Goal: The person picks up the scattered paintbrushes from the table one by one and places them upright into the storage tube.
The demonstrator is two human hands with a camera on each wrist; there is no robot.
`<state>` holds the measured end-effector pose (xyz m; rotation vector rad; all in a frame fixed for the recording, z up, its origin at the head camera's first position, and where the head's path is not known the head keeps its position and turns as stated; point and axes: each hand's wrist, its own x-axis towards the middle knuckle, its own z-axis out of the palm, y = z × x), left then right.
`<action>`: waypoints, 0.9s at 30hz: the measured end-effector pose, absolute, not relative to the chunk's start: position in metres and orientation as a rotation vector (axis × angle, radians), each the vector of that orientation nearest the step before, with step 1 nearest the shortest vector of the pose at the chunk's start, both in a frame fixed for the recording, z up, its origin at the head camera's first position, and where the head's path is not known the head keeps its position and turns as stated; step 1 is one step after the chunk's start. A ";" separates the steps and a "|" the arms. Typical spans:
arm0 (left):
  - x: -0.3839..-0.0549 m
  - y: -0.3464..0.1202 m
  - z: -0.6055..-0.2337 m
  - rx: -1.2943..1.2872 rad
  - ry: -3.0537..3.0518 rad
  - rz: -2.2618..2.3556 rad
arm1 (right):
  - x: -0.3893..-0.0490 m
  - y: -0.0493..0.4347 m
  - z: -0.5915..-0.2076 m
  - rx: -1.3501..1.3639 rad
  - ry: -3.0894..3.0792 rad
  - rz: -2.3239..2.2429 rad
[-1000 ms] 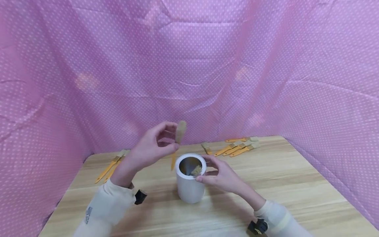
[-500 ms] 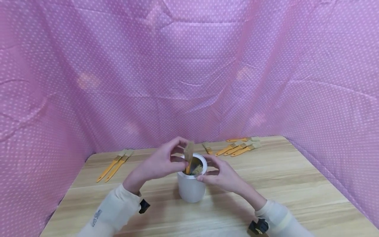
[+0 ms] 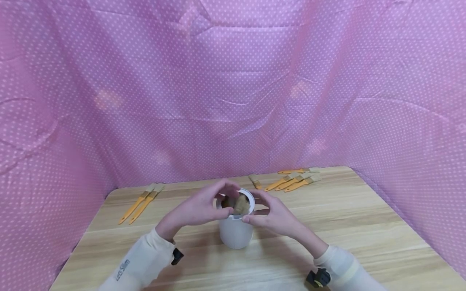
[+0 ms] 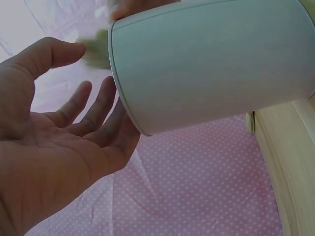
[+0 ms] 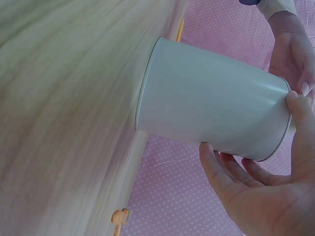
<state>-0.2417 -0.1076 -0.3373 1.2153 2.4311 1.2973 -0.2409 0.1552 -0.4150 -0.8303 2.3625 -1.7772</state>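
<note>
A white cylindrical can (image 3: pixel 236 235) stands upright on the table, its round mouth facing up. My right hand (image 3: pixel 274 213) holds it at the right side of the rim, thumb in front and fingers behind. At the left of the mouth is my left hand (image 3: pixel 204 205), its thumb and fingers spread apart. Paintbrush bristles (image 3: pixel 242 206) show inside the mouth; the handles are hidden in the can. In the left wrist view, blurred paintbrush bristles (image 4: pixel 98 51) stick out past the rim, between the loosely bent fingers and the thumb of that hand.
Two orange-handled paintbrushes (image 3: pixel 145 202) lie at the left of the wooden table (image 3: pixel 364 226). Several more paintbrushes (image 3: pixel 296 184) lie at the back right, one just behind the right hand. A pink dotted cloth (image 3: pixel 233 101) hangs around the table's back and sides.
My left hand has brought a paintbrush from beside the can to over its mouth, lowered it in handle first, and let go. The right hand has stayed on the can.
</note>
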 end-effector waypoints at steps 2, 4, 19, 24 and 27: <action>-0.242 -0.109 -0.338 1.220 2.431 1.297 | -0.241 0.155 -0.415 -0.836 2.358 -1.779; -0.243 -0.112 -0.339 1.213 2.419 1.312 | -0.240 0.155 -0.415 -0.832 2.362 -1.775; -0.274 -0.166 -0.371 0.642 2.975 1.138 | -0.240 0.156 -0.413 -0.810 2.346 -1.768; -0.295 -0.206 -0.391 0.284 3.078 0.828 | -0.240 0.156 -0.413 -0.810 2.345 -1.767; -0.307 -0.229 -0.401 0.127 3.045 0.727 | -0.239 0.155 -0.413 -0.811 2.344 -1.761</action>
